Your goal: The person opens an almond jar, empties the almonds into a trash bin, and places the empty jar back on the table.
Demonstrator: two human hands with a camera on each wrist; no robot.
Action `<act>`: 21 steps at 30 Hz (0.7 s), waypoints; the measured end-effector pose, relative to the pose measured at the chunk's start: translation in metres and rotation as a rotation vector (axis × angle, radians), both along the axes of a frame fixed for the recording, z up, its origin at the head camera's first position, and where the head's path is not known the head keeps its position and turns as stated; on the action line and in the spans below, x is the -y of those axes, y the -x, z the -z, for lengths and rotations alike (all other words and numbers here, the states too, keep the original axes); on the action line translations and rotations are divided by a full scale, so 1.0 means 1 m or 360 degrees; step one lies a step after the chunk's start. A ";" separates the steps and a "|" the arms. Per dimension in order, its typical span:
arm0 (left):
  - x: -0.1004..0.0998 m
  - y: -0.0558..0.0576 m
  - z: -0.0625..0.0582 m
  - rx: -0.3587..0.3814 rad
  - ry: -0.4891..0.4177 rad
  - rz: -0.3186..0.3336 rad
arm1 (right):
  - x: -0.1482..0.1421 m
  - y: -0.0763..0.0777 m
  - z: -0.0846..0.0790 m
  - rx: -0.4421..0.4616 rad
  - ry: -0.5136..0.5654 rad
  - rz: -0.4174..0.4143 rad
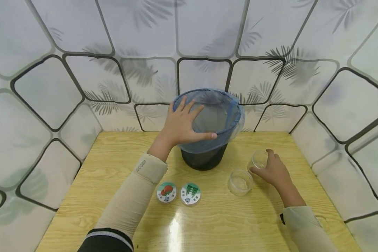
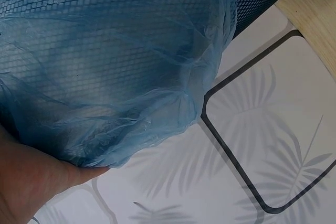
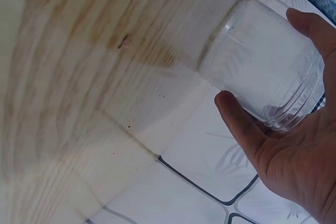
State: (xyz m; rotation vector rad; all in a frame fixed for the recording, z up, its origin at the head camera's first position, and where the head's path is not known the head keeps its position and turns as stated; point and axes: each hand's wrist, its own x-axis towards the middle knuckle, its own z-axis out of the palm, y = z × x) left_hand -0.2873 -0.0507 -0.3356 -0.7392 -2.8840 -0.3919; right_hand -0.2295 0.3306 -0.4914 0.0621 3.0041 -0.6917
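Note:
My left hand (image 1: 186,125) spreads its straight fingers over the near left rim of a black mesh bin (image 1: 204,160). A thin blue plastic bag (image 1: 208,144) lines the bin and hangs over its rim. In the left wrist view the thumb touches the bag's edge (image 2: 113,156). My right hand (image 1: 274,170) holds a clear jar (image 3: 262,56) between thumb and fingers at the right of the table. Just left of that one stands a second clear jar (image 1: 240,182), with an open top.
Two round lids lie on the wooden table (image 1: 214,224) in front of the bin: one with a tomato picture (image 1: 167,192), one with green vegetables (image 1: 190,194). Patterned white walls (image 1: 154,35) enclose the table at the back and both sides.

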 end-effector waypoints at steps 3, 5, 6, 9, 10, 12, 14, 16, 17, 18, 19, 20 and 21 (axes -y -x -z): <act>-0.001 -0.001 0.001 -0.0009 -0.0004 0.0001 | -0.001 -0.001 0.002 0.0030 0.0003 -0.0004; -0.002 -0.001 0.001 -0.0038 -0.0020 0.0009 | -0.002 -0.003 0.003 0.0055 0.0005 -0.0003; -0.002 -0.001 0.002 -0.0055 -0.0031 0.0011 | -0.003 -0.003 0.003 0.0064 0.0004 -0.0001; -0.004 -0.001 0.004 -0.0121 -0.0064 0.0010 | -0.005 -0.005 0.005 0.0069 -0.0009 0.0001; -0.004 -0.001 0.004 -0.0139 -0.0068 0.0005 | -0.005 -0.005 0.005 0.0067 -0.0014 0.0004; -0.004 -0.001 0.005 -0.0166 -0.0071 -0.0006 | -0.005 -0.004 0.005 0.0050 -0.0034 0.0008; -0.004 -0.001 0.005 -0.0190 -0.0078 -0.0006 | -0.005 -0.002 0.004 0.0026 -0.0064 0.0014; -0.004 -0.001 0.005 -0.0209 -0.0103 0.0001 | -0.005 -0.001 0.004 -0.0019 -0.0108 0.0011; -0.004 -0.001 0.005 -0.0222 -0.0120 0.0006 | -0.005 -0.001 0.004 -0.0049 -0.0131 0.0006; -0.005 -0.001 0.005 -0.0237 -0.0137 0.0010 | -0.004 0.000 0.003 -0.0089 -0.0148 0.0001; -0.005 0.000 0.005 -0.0251 -0.0158 0.0014 | -0.003 0.000 0.002 -0.0139 -0.0169 -0.0005; -0.005 0.000 0.005 -0.0264 -0.0179 0.0015 | -0.002 0.000 0.001 -0.0202 -0.0190 -0.0014; -0.005 -0.001 0.004 -0.0277 -0.0200 0.0015 | -0.001 0.000 -0.002 -0.0261 -0.0205 -0.0019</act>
